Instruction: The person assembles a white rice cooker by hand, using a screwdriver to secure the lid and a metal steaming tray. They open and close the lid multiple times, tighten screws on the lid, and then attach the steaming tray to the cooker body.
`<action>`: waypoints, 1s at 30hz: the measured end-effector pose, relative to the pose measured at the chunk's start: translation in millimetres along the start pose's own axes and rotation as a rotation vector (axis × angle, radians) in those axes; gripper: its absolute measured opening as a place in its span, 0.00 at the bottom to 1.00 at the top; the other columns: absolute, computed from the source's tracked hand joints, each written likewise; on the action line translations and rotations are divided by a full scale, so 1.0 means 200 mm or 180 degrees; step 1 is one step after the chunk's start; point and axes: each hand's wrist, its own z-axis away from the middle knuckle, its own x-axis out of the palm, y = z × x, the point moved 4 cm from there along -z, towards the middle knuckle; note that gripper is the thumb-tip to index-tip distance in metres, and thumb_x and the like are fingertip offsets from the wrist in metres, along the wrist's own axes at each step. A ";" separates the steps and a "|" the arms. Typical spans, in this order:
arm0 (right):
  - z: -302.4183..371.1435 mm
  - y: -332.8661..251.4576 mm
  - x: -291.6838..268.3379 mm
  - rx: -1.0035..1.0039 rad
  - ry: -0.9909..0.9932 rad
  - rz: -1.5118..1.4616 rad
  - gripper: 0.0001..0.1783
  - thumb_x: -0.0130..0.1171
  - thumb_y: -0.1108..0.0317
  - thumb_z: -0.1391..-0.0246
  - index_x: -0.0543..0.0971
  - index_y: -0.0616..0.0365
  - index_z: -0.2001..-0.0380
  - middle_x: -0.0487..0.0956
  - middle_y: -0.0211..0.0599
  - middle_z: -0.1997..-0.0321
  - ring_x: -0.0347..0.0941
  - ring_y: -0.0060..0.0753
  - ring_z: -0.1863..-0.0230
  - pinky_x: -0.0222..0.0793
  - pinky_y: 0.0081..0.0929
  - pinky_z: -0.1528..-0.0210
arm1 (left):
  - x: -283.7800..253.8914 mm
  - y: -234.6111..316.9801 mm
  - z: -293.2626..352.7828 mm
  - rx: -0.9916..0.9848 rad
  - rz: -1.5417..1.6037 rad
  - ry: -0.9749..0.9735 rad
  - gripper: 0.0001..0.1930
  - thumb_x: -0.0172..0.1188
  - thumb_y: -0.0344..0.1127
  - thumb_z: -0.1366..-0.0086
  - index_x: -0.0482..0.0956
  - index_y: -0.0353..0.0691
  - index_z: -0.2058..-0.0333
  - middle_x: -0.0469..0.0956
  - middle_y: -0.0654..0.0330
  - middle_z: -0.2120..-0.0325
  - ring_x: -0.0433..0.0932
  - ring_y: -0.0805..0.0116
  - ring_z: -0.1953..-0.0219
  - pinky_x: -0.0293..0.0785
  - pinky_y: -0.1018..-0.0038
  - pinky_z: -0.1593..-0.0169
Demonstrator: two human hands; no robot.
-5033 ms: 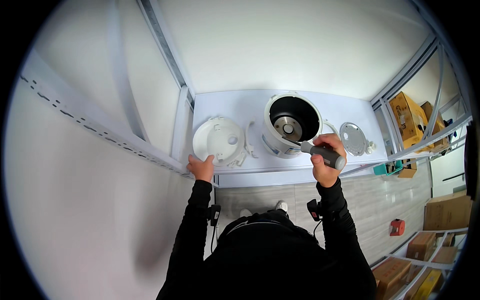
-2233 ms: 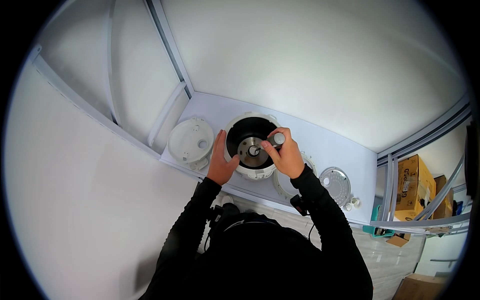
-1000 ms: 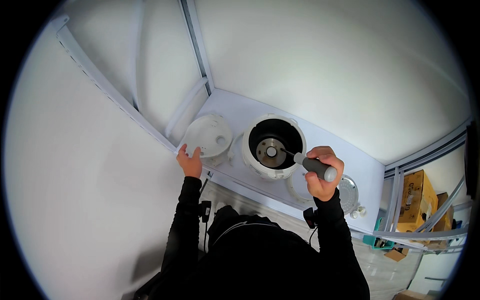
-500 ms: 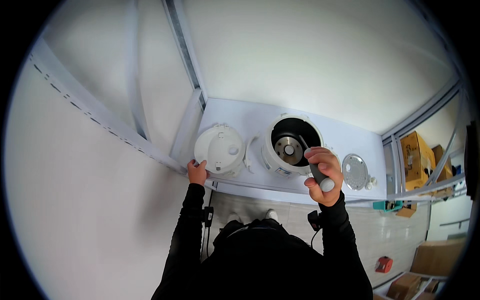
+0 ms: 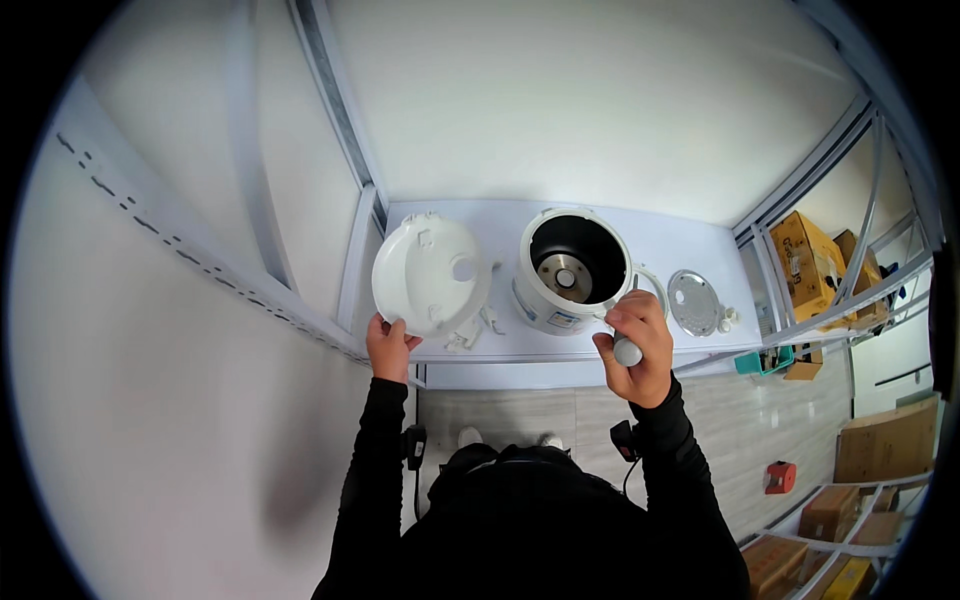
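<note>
Pinching white round cover (image 5: 428, 272) by near rim with left hand (image 5: 389, 350), near left edge of tabletop (image 5: 690, 235) | gripping grey-handled tool (image 5: 628, 351) in curled right hand (image 5: 645, 345), over front edge, beside open pot (image 5: 540, 303) | looks like cover-lifting step | calls next for steady rim support

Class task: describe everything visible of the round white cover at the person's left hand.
The round white cover looks like smooth plastic: a shallow disc with a round hole right of its middle, small fittings on its face and tabs on its far rim. The left hand grips its near-left edge, at the left end of the white table. Whether it is lifted is unclear.
</note>
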 end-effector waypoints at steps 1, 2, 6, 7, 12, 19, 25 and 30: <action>0.01 0.01 -0.01 0.0052 0.0041 0.0019 0.28 0.71 0.84 0.59 0.78 0.57 0.51 0.76 0.38 0.62 0.73 0.43 0.63 0.71 0.38 0.60 | 0.03 0.06 0.06 0.0077 0.0063 -0.0041 0.24 0.54 0.27 0.32 0.65 0.32 0.38 0.78 0.52 0.52 0.84 0.61 0.56 0.87 0.67 0.60; 0.02 0.02 -0.02 0.0103 0.0079 0.0033 0.27 0.71 0.83 0.58 0.78 0.58 0.52 0.77 0.37 0.64 0.73 0.42 0.65 0.71 0.34 0.62 | 0.07 0.12 0.12 0.0194 0.0094 -0.0145 0.26 0.54 0.26 0.33 0.63 0.33 0.37 0.77 0.51 0.50 0.84 0.61 0.55 0.87 0.66 0.59; 0.12 0.10 -0.08 0.0815 0.0033 -0.0214 0.23 0.74 0.76 0.53 0.80 0.59 0.52 0.76 0.34 0.72 0.72 0.31 0.72 0.68 0.26 0.68 | 0.25 0.32 0.46 0.0513 0.0221 -0.0590 0.33 0.55 0.24 0.36 0.56 0.35 0.33 0.72 0.48 0.44 0.82 0.58 0.49 0.88 0.64 0.57; 0.15 0.12 -0.10 0.0964 0.0047 -0.0308 0.23 0.75 0.75 0.53 0.81 0.60 0.52 0.76 0.34 0.72 0.71 0.29 0.73 0.68 0.24 0.69 | 0.31 0.35 0.55 0.0550 0.0263 -0.0720 0.35 0.55 0.24 0.37 0.54 0.36 0.31 0.71 0.48 0.43 0.82 0.58 0.48 0.88 0.63 0.56; 0.30 0.28 -0.27 0.1715 -0.0244 -0.0563 0.30 0.78 0.62 0.49 0.78 0.61 0.45 0.77 0.32 0.71 0.72 0.23 0.71 0.68 0.22 0.68 | 0.58 0.35 0.96 0.0637 -0.0055 -0.1114 0.45 0.56 0.23 0.39 0.44 0.40 0.26 0.70 0.46 0.39 0.81 0.57 0.47 0.87 0.64 0.56; 0.55 0.48 -0.53 0.2308 -0.0607 -0.0959 0.36 0.75 0.58 0.45 0.75 0.63 0.38 0.78 0.32 0.68 0.74 0.22 0.67 0.72 0.24 0.62 | 0.85 0.12 1.32 0.0672 -0.0328 -0.1363 0.52 0.59 0.23 0.40 0.36 0.43 0.23 0.69 0.46 0.38 0.79 0.59 0.44 0.87 0.68 0.57; 0.70 0.59 -0.64 0.2427 -0.0918 -0.0987 0.22 0.66 0.71 0.47 0.83 0.63 0.48 0.80 0.29 0.71 0.73 0.20 0.70 0.72 0.23 0.64 | 0.98 -0.01 1.49 0.0652 -0.0604 -0.1338 0.50 0.63 0.30 0.35 0.39 0.43 0.23 0.70 0.52 0.38 0.81 0.64 0.50 0.85 0.75 0.67; 0.78 0.68 -0.66 0.2510 -0.1091 -0.1183 0.19 0.65 0.72 0.48 0.84 0.62 0.50 0.81 0.29 0.73 0.74 0.20 0.71 0.72 0.24 0.64 | 1.03 -0.07 1.49 0.0051 -0.0624 -0.1302 0.38 0.56 0.38 0.28 0.48 0.43 0.24 0.74 0.54 0.42 0.82 0.72 0.61 0.79 0.78 0.77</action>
